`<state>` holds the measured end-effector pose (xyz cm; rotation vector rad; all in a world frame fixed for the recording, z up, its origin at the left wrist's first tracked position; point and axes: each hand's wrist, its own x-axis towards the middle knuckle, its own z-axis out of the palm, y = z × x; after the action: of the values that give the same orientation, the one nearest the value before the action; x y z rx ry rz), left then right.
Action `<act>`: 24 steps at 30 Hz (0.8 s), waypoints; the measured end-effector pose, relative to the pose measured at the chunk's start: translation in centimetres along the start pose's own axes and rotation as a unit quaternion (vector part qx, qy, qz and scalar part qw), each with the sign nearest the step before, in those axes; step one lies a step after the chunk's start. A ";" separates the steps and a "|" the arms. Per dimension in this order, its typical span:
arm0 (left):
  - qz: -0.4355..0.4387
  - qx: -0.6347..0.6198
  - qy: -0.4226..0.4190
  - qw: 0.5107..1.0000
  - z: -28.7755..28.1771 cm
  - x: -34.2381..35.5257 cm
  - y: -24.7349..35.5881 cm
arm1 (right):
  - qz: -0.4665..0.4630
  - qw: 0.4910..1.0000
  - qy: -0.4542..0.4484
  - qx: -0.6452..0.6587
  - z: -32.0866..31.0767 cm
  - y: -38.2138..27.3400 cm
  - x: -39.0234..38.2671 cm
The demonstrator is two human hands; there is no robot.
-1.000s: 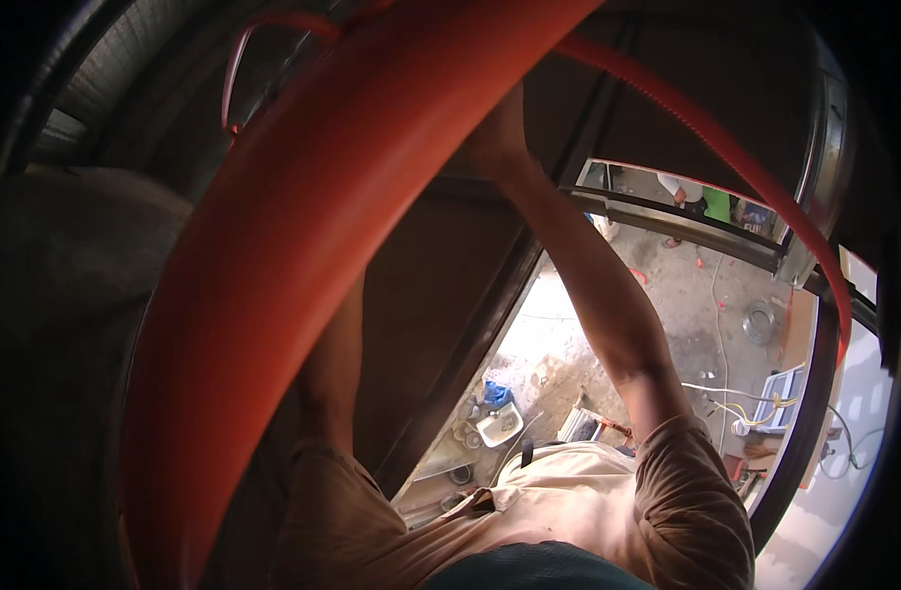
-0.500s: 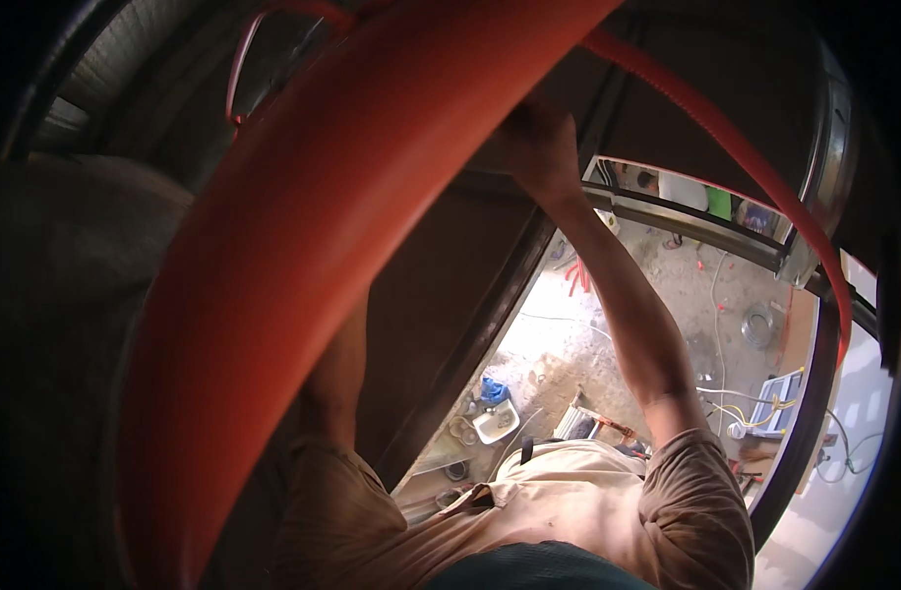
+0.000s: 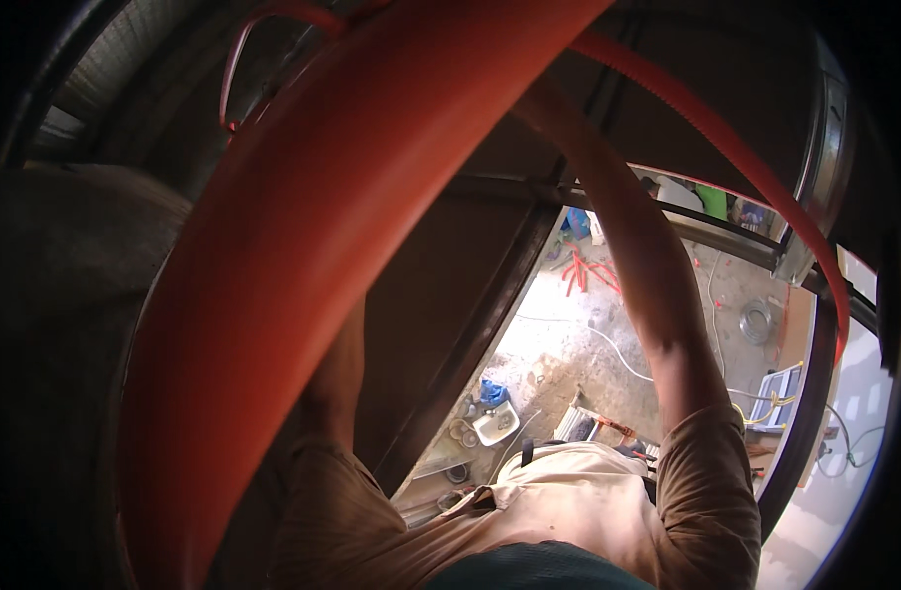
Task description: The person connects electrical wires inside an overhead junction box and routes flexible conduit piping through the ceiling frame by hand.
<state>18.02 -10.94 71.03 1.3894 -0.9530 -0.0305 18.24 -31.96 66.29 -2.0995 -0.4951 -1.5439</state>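
Note:
A large red pipe or tube (image 3: 323,226) runs diagonally across the near view, from lower left to top centre. My right arm reaches up beside it; my right hand (image 3: 534,103) is dim at the pipe's right edge, its fingers hidden behind it. My left forearm (image 3: 342,369) rises behind the same pipe, which covers that hand completely. A thin red corrugated conduit (image 3: 726,138) curves down on the right, and a red loop (image 3: 239,59) hangs at upper left.
Dark panels and metal framing (image 3: 480,324) surround me. Far below through an opening lie a concrete floor (image 3: 559,344) with red offcuts (image 3: 583,270), cables, a white basin (image 3: 495,423), a wire coil (image 3: 755,323) and a ladder (image 3: 596,425). A light wall panel (image 3: 844,393) stands right.
My right hand first shifted right and down, then went up further behind the red pipe, with the forearm now farther right. The left arm has barely moved.

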 end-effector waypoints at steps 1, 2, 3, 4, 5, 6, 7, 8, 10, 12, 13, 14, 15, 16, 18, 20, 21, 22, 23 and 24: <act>-0.003 -0.010 -0.014 1.000 -0.4 -0.7 1.2 | 0.049 0.982 -0.146 -0.111 0.9 -0.5 1.7; -0.006 -0.020 -0.027 0.999 -1.0 -1.2 2.0 | 0.072 0.991 -0.099 -0.049 2.0 -1.3 3.2; -0.003 -0.017 -0.025 1.000 -1.2 -1.2 2.1 | 0.068 0.997 -0.040 0.000 2.4 -1.9 3.9; 0.004 0.007 0.001 1.000 -1.8 -1.1 2.0 | 0.071 0.997 -0.010 0.027 2.7 -2.6 4.5; 0.012 0.033 0.029 0.999 -2.5 -1.1 2.2 | 0.071 0.996 0.012 0.049 3.2 -3.5 4.7; 0.013 0.026 0.024 0.999 -2.0 -0.7 1.7 | 0.080 0.995 0.025 0.052 2.9 -3.1 4.3; 0.017 0.027 0.021 0.999 -1.6 -0.4 1.3 | 0.090 0.993 0.045 0.055 2.5 -2.8 3.5; 0.021 0.029 0.020 0.999 -1.4 -0.2 1.1 | 0.101 0.991 0.055 0.061 2.5 -2.6 3.2; 0.005 0.027 0.022 0.999 -1.2 -0.5 0.7 | 0.118 0.988 0.067 0.069 2.4 -2.1 3.3; -0.010 0.033 0.023 0.999 -0.8 -0.5 0.8 | 0.130 0.985 0.082 0.081 1.5 -1.6 3.3; -0.022 0.026 0.030 0.999 -1.7 -0.6 1.1 | 0.131 0.983 0.086 0.094 1.6 -2.0 3.7; -0.035 0.018 0.036 0.999 -2.4 -0.6 1.2 | 0.131 0.982 0.089 0.107 1.8 -2.3 4.0; -0.036 0.016 0.035 0.999 -2.2 -0.5 1.1 | 0.133 0.981 0.091 0.111 1.8 -2.1 4.0; -0.056 0.016 0.039 0.998 -1.8 -0.3 1.0 | 0.136 0.980 0.088 0.113 1.8 -1.7 4.1; -0.074 0.019 0.044 0.996 -1.5 0.0 1.3 | 0.138 0.979 0.089 0.122 1.7 -1.8 4.3; -0.103 -0.032 -0.048 0.993 -1.6 0.4 2.5 | 0.136 0.977 0.092 0.135 1.2 -2.2 5.3; -0.102 -0.032 -0.051 0.993 -1.3 0.3 2.8 | 0.136 0.976 0.090 0.142 0.7 -2.3 5.6; -0.107 -0.053 -0.065 0.991 -0.5 0.1 2.9 | 0.137 0.976 0.089 0.141 0.4 -2.0 5.5; -0.111 -0.075 -0.080 0.988 0.4 -0.1 2.8 | 0.138 0.976 0.090 0.140 -0.1 -1.6 5.4; -0.114 -0.070 -0.073 0.988 0.2 -0.7 3.2 | 0.138 0.974 0.088 0.158 0.8 -1.9 5.6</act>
<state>15.91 -9.95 73.27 1.3723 -0.8907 -0.3688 19.44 -29.95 71.76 -1.6937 -0.3407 -1.3722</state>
